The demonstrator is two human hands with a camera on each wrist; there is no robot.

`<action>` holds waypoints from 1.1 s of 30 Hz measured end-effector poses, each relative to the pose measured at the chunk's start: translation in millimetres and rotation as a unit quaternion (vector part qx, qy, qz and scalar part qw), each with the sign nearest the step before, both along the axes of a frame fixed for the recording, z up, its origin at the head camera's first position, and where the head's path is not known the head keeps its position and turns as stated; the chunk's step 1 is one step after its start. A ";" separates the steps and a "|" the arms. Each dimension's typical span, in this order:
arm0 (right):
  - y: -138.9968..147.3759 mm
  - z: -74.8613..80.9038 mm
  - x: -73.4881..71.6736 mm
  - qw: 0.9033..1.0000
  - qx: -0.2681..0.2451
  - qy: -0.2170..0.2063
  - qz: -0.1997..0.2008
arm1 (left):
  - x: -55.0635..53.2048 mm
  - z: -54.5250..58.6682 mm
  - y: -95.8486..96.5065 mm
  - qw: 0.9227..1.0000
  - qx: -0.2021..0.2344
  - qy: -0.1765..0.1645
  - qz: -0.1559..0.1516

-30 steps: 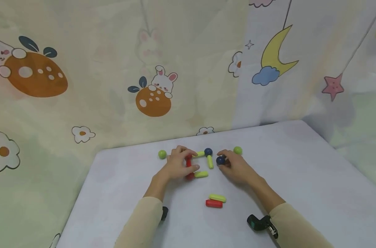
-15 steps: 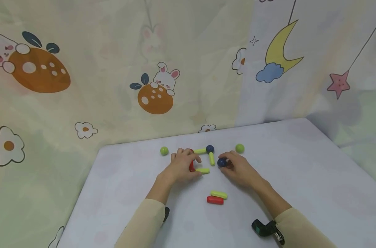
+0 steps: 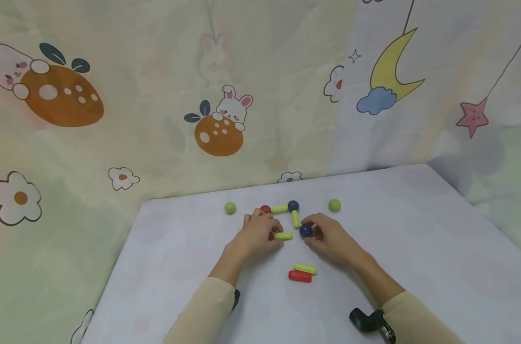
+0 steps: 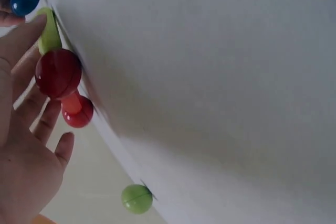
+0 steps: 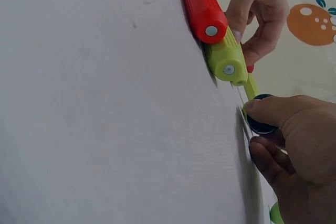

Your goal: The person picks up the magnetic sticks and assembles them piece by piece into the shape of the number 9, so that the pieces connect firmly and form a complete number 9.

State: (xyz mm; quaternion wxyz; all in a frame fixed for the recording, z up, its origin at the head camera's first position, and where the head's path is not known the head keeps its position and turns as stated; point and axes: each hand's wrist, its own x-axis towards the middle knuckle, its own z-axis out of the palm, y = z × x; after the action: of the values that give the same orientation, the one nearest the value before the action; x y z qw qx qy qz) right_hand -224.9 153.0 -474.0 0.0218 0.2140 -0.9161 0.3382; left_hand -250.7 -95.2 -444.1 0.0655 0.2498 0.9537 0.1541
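Pinching a glossy dark-blue ball [image 3: 305, 231] between thumb and fingers of the right hand [image 3: 329, 237]. Pinching a slim yellow-green rod [image 3: 283, 236] likewise with the left hand [image 3: 259, 233], end-on against a shiny near red ball [image 4: 58, 72]. From there, via a short red rod [image 4: 72, 103], to a far red ball [image 3: 265, 209], then along a second yellow-green rod [image 3: 279, 209] to a far blue ball [image 3: 293, 205], with a third yellow-green rod [image 3: 295, 220] pointing back to just beside the pinched ball. Nearer the person, touching lengthwise: a ridged red bar [image 3: 300, 276] and a ridged yellow-green bar [image 3: 305, 268], metallic-looking discs in their blunt ends. Farther out, smooth and round: a left green ball [image 3: 230, 208] and a right green ball [image 3: 334, 205]. Beneath, a matte white tabletop [image 3: 415, 248]; behind, a wrinkled printed cloth [image 3: 286, 95].
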 end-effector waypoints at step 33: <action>-16.2 -0.9 -1.3 0.999 -0.036 -0.037 -0.018 | 2.8 -2.9 -3.8 0.999 0.043 0.001 0.003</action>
State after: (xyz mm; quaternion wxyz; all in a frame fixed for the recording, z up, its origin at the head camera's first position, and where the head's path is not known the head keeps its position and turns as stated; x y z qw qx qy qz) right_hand -226.2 136.8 -474.9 0.0019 0.1843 -0.9073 0.3778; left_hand -247.9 -99.0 -447.0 0.0537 0.2496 0.9471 0.1947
